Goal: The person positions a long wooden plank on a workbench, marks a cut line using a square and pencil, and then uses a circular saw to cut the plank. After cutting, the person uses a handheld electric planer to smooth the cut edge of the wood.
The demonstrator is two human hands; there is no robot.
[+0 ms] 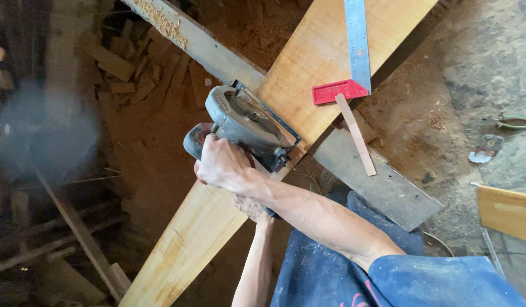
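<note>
From my remote seat I see soft daylight falling brightest on the pale plank (308,74) and the grey floor (490,68) at right, while the left side sinks into dim shadow, with a hazy blurred smudge (44,133) there and only faint softness toward the edges.

No pkgs, labels, signs or screens in view.

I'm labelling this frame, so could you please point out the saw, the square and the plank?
saw (248,122): head view, on its grey blade guard.
square (357,40): head view, on its steel blade.
plank (314,62): head view, on its bare top face.
</note>
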